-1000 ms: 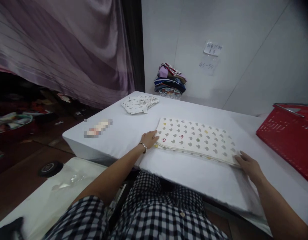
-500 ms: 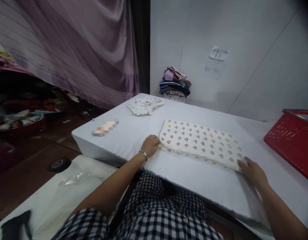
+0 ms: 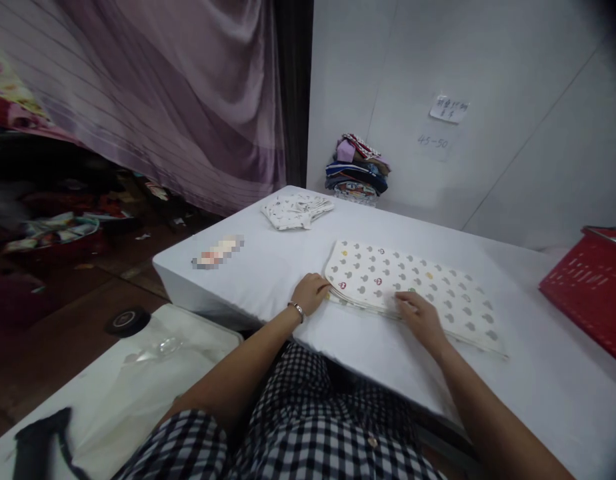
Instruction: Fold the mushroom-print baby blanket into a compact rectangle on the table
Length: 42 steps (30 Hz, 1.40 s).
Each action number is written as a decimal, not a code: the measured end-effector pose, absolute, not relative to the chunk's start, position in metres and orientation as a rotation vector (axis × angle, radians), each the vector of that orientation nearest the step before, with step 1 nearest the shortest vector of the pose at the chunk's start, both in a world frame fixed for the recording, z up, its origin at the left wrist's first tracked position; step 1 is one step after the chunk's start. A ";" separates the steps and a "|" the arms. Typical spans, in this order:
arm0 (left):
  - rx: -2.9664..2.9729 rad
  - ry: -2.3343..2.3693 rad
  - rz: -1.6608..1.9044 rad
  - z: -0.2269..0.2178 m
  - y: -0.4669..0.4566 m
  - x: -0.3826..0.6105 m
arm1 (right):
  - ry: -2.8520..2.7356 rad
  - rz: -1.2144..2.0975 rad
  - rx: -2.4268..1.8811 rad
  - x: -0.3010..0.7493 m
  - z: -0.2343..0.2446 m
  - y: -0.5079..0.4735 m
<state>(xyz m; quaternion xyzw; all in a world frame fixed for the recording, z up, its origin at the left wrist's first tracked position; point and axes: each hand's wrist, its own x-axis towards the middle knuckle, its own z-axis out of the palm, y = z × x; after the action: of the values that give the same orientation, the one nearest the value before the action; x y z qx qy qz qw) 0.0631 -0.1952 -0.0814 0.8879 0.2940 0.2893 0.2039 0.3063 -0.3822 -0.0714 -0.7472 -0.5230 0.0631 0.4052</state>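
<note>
A folded cream cloth (image 3: pixel 418 273) printed with grey, red and yellow mushroom-like shapes lies flat on the white-covered table (image 3: pixel 368 347). My left hand (image 3: pixel 311 293), with a bracelet at the wrist, is closed on the cloth's near left corner, pinching the stacked layers between thumb and fingers. Over the middle of the near edge is my right hand (image 3: pixel 422 323), its fingers loosely bent and somewhat apart, pointing left. Nothing shows in its grip; whether its fingertips touch the cloth is hard to tell.
A crumpled white printed cloth (image 3: pixel 295 212) lies at the table's far left, near a pixelated item (image 3: pixel 218 252). Folded clothes (image 3: pixel 358 170) are stacked against the wall. A red basket (image 3: pixel 588 293) stands at right; a lower white surface (image 3: pixel 188 360) holds black tape (image 3: pixel 128 322).
My right hand has left the cloth's right end and moved left to the middle of its near edge. My left hand keeps its pinch on the corner. The view has shifted slightly.
</note>
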 end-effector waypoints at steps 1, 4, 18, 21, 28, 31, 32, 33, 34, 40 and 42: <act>2.455 0.845 0.818 -0.083 -0.195 0.063 | -1.390 0.196 -1.820 0.288 -0.071 -0.366; 2.394 0.917 0.825 -0.087 -0.193 0.064 | -1.558 0.196 -1.744 0.245 -0.068 -0.322; 2.401 1.041 0.737 -0.084 -0.194 0.067 | -1.448 0.262 -1.775 0.218 -0.078 -0.279; 2.381 1.138 0.656 -0.077 -0.197 0.073 | -1.427 0.258 -1.734 0.217 -0.079 -0.280; 2.216 1.367 0.564 -0.075 -0.197 0.085 | -1.419 0.162 -1.666 0.212 -0.076 -0.288; 2.109 1.386 0.591 -0.077 -0.195 0.084 | -1.506 0.053 -1.714 0.207 -0.076 -0.291; 2.084 1.394 0.605 -0.078 -0.195 0.084 | -1.569 0.015 -1.752 0.206 -0.077 -0.291; 2.069 1.401 0.621 -0.078 -0.195 0.083 | -1.639 -0.019 -1.794 0.204 -0.078 -0.291; 2.061 1.407 0.637 -0.077 -0.195 0.083 | -1.707 -0.045 -1.834 0.203 -0.079 -0.290; 2.062 1.381 0.728 -0.079 -0.198 0.083 | -1.844 -0.063 -1.889 0.202 -0.078 -0.289; 2.048 1.382 0.749 -0.080 -0.199 0.083 | -1.893 -0.057 -1.886 0.202 -0.077 -0.289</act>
<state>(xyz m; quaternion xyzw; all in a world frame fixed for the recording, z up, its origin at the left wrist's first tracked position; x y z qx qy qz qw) 0.0828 -0.1993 -0.0804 0.7625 0.5143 0.2790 0.2762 0.2016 -0.2893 -0.0769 -0.6864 -0.6888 -0.0209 0.2324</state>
